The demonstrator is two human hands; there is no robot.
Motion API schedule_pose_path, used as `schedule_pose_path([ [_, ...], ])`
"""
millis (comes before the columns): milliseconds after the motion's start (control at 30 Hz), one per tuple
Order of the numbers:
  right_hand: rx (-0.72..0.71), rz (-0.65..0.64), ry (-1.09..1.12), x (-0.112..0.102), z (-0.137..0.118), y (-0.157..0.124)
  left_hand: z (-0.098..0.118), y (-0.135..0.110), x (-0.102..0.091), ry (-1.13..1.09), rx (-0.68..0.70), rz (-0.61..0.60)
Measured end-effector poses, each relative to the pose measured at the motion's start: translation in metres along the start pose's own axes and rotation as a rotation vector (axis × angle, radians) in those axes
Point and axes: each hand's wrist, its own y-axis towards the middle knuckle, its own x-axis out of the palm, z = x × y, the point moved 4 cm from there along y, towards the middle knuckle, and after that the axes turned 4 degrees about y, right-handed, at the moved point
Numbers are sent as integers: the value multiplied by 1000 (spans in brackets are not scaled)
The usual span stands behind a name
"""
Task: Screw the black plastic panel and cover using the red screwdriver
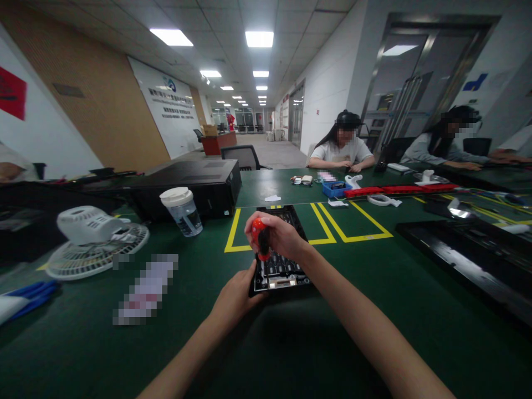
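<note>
My right hand (286, 235) is closed round the red and black handle of a screwdriver (261, 235). The tool stands roughly upright over an open black electronics housing (286, 265), its tip hard to make out. Rows of dark recesses and a silvery metal part at the near end show inside the housing. At the housing's near left corner, my left hand (233, 295) grips the edge, thumb on the near side; some of its fingers are hidden. The housing lies on the green tabletop (199, 354), partly over a yellow tape outline (233, 233).
To the left are a white fan (97, 244), a lidded clear cup (183, 213), a black computer case (187, 185) and blue-handled tools (31, 299). A blue tray (336, 189) and red strip (386, 191) lie beyond. A large black panel (465, 266) sits right. Two people work opposite.
</note>
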Motion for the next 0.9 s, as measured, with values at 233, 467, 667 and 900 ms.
schedule_pose_path([
  [233, 29, 4, 2, 1, -2, 0, 1, -1, -1, 4, 3, 2],
  [467, 41, -4, 6, -1, -2, 0, -1, 0, 2, 11, 20, 11],
  [667, 60, 13, -7, 1, -3, -1, 0, 1, 2, 21, 11, 8],
  [900, 58, 19, -16, -1, -3, -1, 1, 0, 0, 14, 27, 11],
])
